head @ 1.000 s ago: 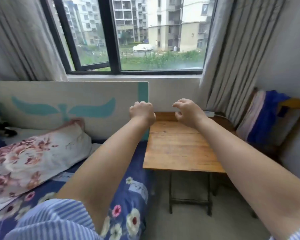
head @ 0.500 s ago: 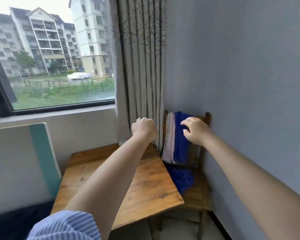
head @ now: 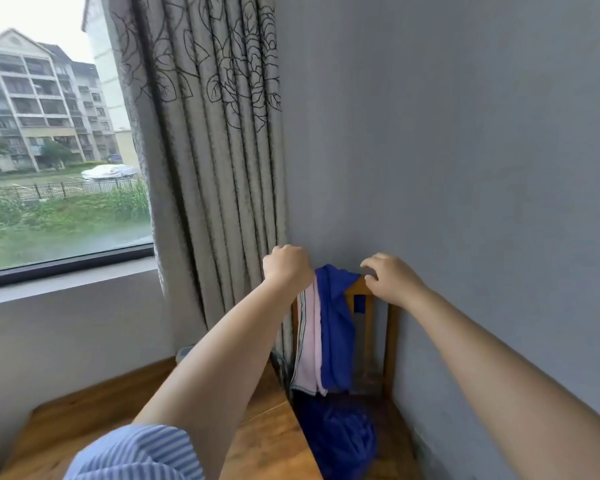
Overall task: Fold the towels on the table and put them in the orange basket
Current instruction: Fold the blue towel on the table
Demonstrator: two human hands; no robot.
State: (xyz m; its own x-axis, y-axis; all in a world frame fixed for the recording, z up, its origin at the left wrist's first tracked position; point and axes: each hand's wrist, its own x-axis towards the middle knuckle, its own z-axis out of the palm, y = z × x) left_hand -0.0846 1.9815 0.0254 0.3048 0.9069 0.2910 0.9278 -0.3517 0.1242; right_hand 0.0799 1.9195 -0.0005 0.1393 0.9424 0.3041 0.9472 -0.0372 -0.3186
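Both hands [head: 340, 271] — at chair-back [head: 359, 289] edge

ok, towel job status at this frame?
Done: nothing visible; the table shows no folded towels, and no basket is in view. In hand: left hand and right hand reach the chair back, where the pink towel and blue towel hang. Left: fetching, folding, basketing.

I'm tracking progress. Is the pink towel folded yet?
Not yet: the pink towel hangs draped over the wooden chair's back, beside the blue towel.
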